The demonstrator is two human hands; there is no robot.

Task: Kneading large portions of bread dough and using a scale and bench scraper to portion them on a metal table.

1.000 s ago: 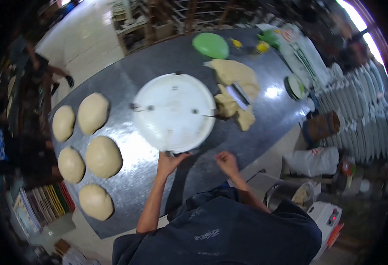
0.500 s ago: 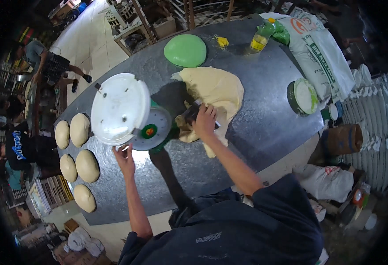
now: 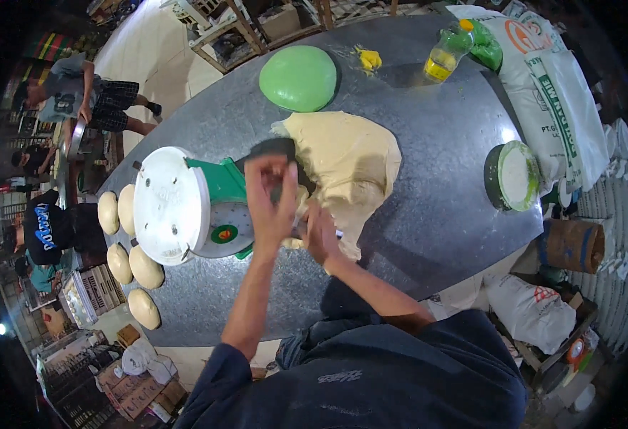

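A big slab of pale dough [image 3: 353, 146] lies on the grey metal table, its near edge torn and ragged. At that edge my right hand [image 3: 319, 234] is closed around a dough scraper [image 3: 339, 234], of which only a bit of metal edge shows. My left hand [image 3: 271, 189] is raised between the slab and the scale, fingers curved and apart, slightly blurred, with nothing visible in it. Just left stands a green dial scale [image 3: 222, 182] with a bare white pan [image 3: 169, 207]. Several pale dough balls [image 3: 146, 267] rest on the table's left side, some partly behind the pan.
Beyond the slab sits a smooth green dough mound [image 3: 297, 79], with a yellow scrap [image 3: 369, 59] and a bottle of yellow liquid [image 3: 444, 57] farther right. A round tub [image 3: 518, 175] and white sacks [image 3: 553, 93] line the right edge. People [image 3: 78, 93] stand at the far left.
My left hand has left the scale pan's near edge and moved right and up, toward the slab. My right hand has shifted slightly nearer and left with the scraper. The view has shifted a little.
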